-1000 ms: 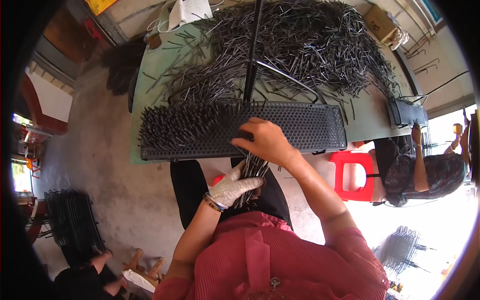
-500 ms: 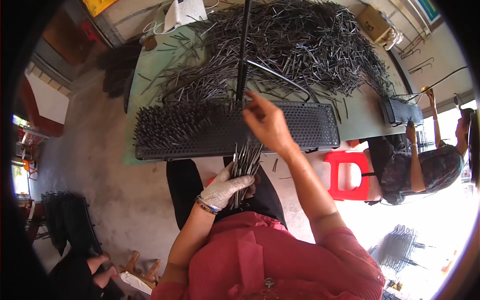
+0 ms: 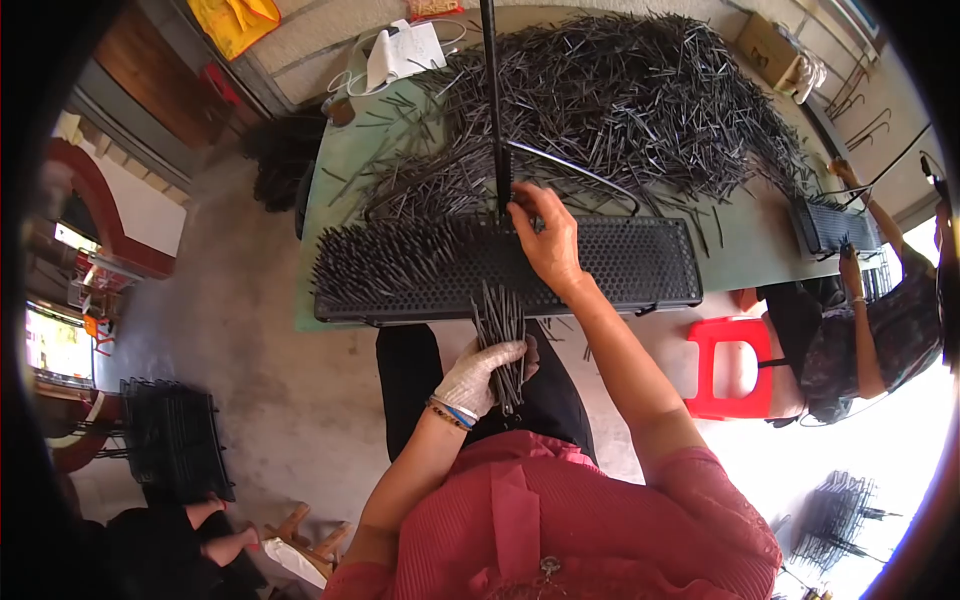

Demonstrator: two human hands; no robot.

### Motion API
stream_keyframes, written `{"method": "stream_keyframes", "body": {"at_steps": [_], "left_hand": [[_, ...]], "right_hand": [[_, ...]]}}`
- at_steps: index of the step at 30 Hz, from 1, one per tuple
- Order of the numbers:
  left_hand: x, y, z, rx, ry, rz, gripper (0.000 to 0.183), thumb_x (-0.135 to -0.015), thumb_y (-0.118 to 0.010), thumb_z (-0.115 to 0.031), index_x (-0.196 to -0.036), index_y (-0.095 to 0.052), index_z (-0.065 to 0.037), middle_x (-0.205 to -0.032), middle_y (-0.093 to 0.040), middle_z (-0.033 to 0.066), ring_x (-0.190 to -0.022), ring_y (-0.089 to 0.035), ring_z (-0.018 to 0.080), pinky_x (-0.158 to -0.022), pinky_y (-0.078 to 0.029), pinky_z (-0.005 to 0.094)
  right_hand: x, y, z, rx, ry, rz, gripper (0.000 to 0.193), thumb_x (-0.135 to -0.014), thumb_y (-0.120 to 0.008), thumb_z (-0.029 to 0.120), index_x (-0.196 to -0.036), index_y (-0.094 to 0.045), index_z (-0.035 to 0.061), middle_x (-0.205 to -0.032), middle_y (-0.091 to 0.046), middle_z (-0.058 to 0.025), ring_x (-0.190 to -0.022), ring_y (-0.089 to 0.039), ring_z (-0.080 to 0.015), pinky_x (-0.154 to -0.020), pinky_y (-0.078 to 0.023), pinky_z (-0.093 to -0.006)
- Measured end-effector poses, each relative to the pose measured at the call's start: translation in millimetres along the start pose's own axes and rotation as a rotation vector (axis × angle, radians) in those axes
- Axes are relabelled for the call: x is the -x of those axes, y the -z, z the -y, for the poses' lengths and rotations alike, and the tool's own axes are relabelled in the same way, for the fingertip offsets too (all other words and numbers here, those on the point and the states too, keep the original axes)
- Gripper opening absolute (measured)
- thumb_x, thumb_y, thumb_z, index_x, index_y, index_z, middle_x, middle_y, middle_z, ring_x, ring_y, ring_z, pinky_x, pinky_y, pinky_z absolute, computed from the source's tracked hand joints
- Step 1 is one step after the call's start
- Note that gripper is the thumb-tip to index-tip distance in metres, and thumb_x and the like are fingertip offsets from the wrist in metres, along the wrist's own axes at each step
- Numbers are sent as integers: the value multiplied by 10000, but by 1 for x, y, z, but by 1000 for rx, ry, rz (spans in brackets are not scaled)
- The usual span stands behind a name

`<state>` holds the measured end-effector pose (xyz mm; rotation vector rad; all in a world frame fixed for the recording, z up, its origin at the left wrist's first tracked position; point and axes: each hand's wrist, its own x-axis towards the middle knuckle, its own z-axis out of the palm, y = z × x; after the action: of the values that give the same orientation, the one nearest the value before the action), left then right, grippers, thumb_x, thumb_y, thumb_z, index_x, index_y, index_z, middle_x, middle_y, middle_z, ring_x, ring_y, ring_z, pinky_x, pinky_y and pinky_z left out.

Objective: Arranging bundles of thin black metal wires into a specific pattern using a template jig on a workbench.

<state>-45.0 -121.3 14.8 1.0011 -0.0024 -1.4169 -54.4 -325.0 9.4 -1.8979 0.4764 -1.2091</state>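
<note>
Taking clock directions from the middle of the perforated black panel (image 3: pixel 640 262), a dense stand of upright black strips (image 3: pixel 375 262) fills its 9 o'clock end, many tilted against one another. A clean front edge there would likely help; leaning strips could hide the next holes.

Toward 6 o'clock, just off the near edge, the gloved left hand (image 3: pixel 475 382) has its fingers wrapped around a bundle of loose black strips (image 3: pixel 500 322), tips fanned up toward the panel. A grip loose enough to free one strip, yet firm enough to keep the others aligned, seems best. Keeping the bundle close to the rim shortens each reach.

At about 1 o'clock, the bare right hand (image 3: pixel 550 240) hangs over the panel beside the black post (image 3: pixel 497 110), thumb and forefinger drawn narrow; whether a strip is between them cannot be told. A strip would probably seat best pinched near its top and lowered straight, the wrist kept clear of the post.

Open holes run out to 3 o'clock. Beyond, toward 1 o'clock, a heap of strips (image 3: pixel 620 105) covers much of the green tabletop (image 3: pixel 745 235).
</note>
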Motion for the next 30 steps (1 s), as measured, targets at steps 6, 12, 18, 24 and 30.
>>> {"method": "stream_keyframes", "body": {"at_steps": [6, 12, 18, 24, 30], "left_hand": [[7, 2, -4, 36, -7, -40, 231, -863, -611, -23, -1090, -590, 13, -997, -664, 138, -882, -670, 245, -788, -580, 379], [8, 5, -12, 67, 29, -32, 269, -867, -616, -37, -1130, -572, -2, -1012, -669, 141, -866, -673, 241, -769, -585, 388], [3, 16, -17, -15, 103, 60, 258, -872, -628, -64, -1116, -576, 0, -1014, -670, 137, -849, -672, 224, -748, -585, 357], [4, 18, -24, 93, 92, 15, 233, -870, -631, -60, -1090, -577, -2, -986, -669, 129, -843, -672, 228, -746, -585, 362], [6, 14, -34, 90, -15, 84, 238, -869, -647, -77, -1085, -577, -5, -973, -670, 120, -841, -671, 218, -752, -582, 357]], "right_hand": [[1, -4, -5, 72, 83, -1, 278, -851, -657, -5, -1121, -600, 29, -929, -628, -100, -824, -662, -212, -705, -519, -310], [1, -1, -6, 351, 268, 73, 256, -789, -700, 21, -1036, -648, 64, -906, -637, -62, -839, -609, -248, -766, -461, -365], [-2, 4, -2, 492, 377, 130, 169, -748, -727, 57, -912, -688, 78, -917, -641, -32, -904, -574, -230, -820, -402, -376], [-3, 15, 22, 390, 218, 92, 161, -802, -713, 101, -943, -695, 26, -900, -655, -91, -807, -614, -273, -722, -481, -375], [34, 33, 59, -102, -589, 605, 352, -868, -714, 293, -965, -695, -44, -803, -691, -106, -789, -651, -129, -694, -515, -280]]}}
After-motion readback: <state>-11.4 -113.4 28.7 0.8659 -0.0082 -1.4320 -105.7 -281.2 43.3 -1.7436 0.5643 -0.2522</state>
